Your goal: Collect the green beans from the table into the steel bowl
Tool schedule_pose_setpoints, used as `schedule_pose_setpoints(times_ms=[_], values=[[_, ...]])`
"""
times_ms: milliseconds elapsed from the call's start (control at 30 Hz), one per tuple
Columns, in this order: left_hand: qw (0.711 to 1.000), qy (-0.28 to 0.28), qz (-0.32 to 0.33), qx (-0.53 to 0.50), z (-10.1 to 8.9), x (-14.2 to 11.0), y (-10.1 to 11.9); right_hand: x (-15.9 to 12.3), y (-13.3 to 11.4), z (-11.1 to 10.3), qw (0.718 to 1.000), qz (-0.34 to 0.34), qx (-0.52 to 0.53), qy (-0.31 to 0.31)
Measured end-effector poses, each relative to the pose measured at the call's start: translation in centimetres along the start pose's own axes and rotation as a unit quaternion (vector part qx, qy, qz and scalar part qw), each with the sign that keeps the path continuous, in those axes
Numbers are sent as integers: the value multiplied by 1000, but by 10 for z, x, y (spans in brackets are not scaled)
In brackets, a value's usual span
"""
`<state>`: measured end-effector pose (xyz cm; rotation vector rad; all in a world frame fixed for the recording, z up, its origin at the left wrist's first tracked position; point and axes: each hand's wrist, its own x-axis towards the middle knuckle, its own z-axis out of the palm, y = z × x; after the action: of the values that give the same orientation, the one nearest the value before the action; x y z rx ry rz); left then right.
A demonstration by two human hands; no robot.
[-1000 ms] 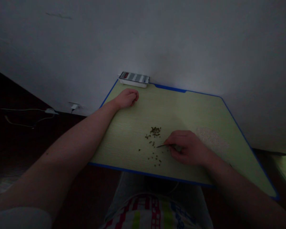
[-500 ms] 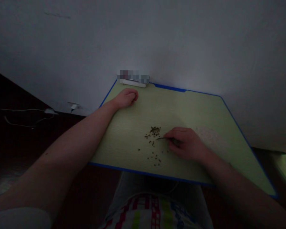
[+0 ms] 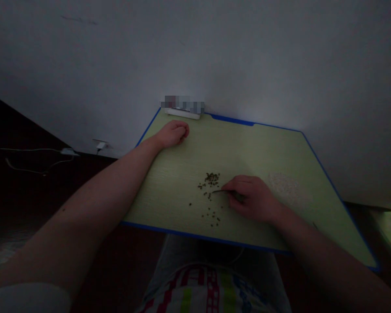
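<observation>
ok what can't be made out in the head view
Head view:
Thin dark pointed tool: rear hidden inside bare right hand.
Curled bare left hand: its back hides the palm.
Small round dark grains: too small to identify.
Pale speckled patch: single pieces too small, dim.
Low white box: top hidden by pixelation.

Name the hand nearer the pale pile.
Right. The right hand is just left of the pale pile; the left hand lies toward the far left corner of the table.

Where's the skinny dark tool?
In the head view, the skinny dark tool is in the right hand, right of the picture's middle, pointing left, its tip just below the thickest cluster of dark bits.
</observation>
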<state>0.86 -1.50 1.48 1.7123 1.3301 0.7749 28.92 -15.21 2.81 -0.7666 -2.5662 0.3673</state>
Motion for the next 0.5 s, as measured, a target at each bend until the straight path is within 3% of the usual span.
schedule_pose_setpoints(times_ms=[133,500], values=[[1000,0,3,-6,0,0,0,1,0,1,1000,25,-16,10],[1000,-1,4,-3,0,2,-2,0,0,3,1000,-16,23,-1]])
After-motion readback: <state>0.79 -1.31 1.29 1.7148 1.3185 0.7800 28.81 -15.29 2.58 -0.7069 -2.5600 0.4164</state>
